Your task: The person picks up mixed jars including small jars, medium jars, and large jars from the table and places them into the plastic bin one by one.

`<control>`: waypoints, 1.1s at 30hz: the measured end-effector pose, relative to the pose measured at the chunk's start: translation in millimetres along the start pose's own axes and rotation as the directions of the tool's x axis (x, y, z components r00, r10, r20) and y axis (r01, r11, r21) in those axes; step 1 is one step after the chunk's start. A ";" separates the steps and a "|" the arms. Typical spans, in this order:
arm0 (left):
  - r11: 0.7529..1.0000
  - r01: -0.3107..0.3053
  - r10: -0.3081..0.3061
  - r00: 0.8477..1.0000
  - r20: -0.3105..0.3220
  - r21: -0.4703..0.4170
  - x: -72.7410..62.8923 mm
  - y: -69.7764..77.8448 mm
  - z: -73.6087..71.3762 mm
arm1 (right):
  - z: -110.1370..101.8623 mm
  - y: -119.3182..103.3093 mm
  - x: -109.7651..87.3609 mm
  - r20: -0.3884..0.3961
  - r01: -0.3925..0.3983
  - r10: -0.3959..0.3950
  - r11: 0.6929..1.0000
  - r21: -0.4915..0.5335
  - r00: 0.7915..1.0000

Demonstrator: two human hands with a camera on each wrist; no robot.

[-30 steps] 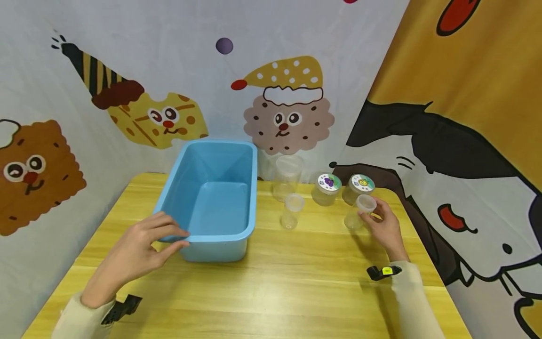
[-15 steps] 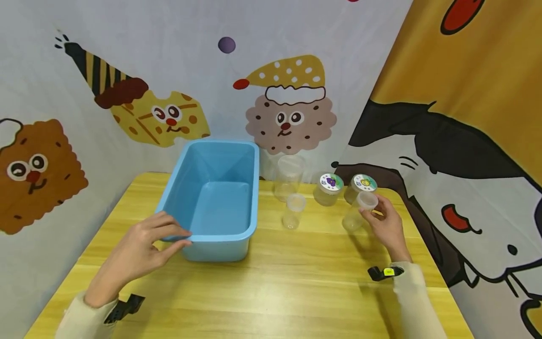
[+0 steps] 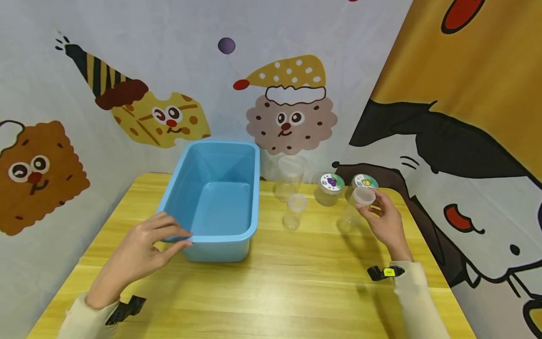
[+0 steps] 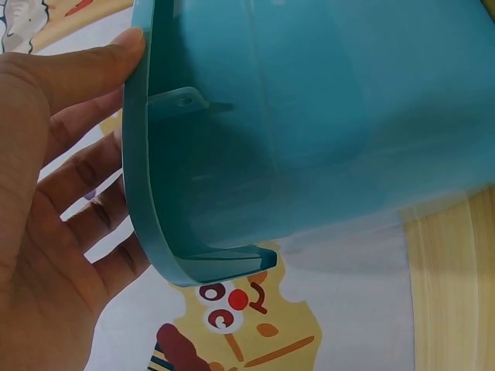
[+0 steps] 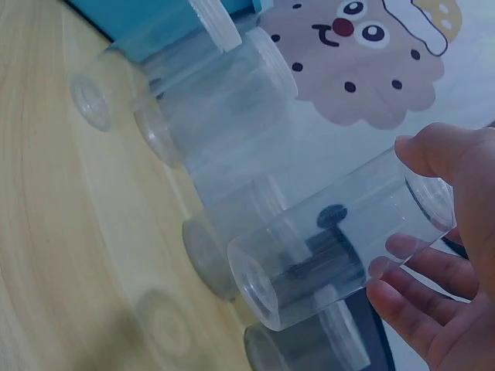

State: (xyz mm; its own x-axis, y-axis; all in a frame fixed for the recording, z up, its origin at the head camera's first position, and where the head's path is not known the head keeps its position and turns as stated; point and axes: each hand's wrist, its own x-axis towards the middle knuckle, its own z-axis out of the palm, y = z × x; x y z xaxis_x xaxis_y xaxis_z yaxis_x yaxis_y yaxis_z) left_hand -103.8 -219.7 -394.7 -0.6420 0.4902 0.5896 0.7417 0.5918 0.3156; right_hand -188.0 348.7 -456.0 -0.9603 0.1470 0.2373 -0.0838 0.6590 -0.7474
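Observation:
In the head view my left hand [image 3: 141, 242] is at the near left corner of a blue plastic tub [image 3: 224, 238]. The left wrist view shows the thumb on one side of the tub's rim [image 4: 138, 154] and the fingers behind it, pinching it. On the right, my right hand [image 3: 386, 223] grips a clear plastic jar [image 3: 349, 217] near its lidded top. The right wrist view has this clear jar [image 5: 325, 239] raised off the table and tilted, between thumb and fingers. Nothing is visible inside it.
A small clear jar [image 3: 293, 217] and a larger clear jar [image 3: 289, 181] stand right of the tub. Two short jars with printed lids, one purple-fruit [image 3: 328, 192] and one yellow-fruit [image 3: 365, 181], stand at the back. A printed cloth [image 3: 288, 28] hangs behind the table [image 3: 271, 296].
The right hand has lifted the clear jar slightly off the table, and the jar leans more, its base swinging left. The left hand keeps its place on the tub's rim.

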 end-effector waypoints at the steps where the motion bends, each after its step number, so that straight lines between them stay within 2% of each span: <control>1: 1.000 -0.004 0.004 1.000 -0.003 -0.002 0.2 0.0 0.3 | -0.9 -2.6 0.0 0.001 0.005 -0.005 1.000 -0.001 1.000; 7: 1.000 -0.008 0.008 1.000 -0.012 -0.010 -0.7 0.4 -0.1 | -2.6 -16.1 0.3 0.013 0.041 -0.041 0.999 0.001 0.999; 15: 1.000 -0.008 0.008 1.000 -0.011 0.006 -1.8 0.7 0.4 | -0.5 -32.3 0.8 0.020 0.139 -0.139 0.990 0.014 0.990; 23: 1.000 0.019 -0.019 1.000 0.013 0.015 -1.0 0.7 1.3 | 2.4 -46.4 1.5 0.026 0.191 -0.191 0.981 0.032 0.981; 33: 1.000 -0.008 0.008 1.000 -0.012 0.011 -0.7 -0.1 3.1 | 5.9 -70.0 5.5 0.061 0.247 -0.252 0.965 0.087 0.966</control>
State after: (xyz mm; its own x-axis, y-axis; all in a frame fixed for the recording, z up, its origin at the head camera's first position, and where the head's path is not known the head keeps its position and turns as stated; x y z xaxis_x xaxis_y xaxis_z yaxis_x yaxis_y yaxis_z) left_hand -104.0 -218.1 -397.4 -0.6338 0.4868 0.6011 0.7444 0.5952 0.3029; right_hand -188.9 299.0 -406.0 -0.9225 -0.0697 0.3797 -0.3409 0.6083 -0.7167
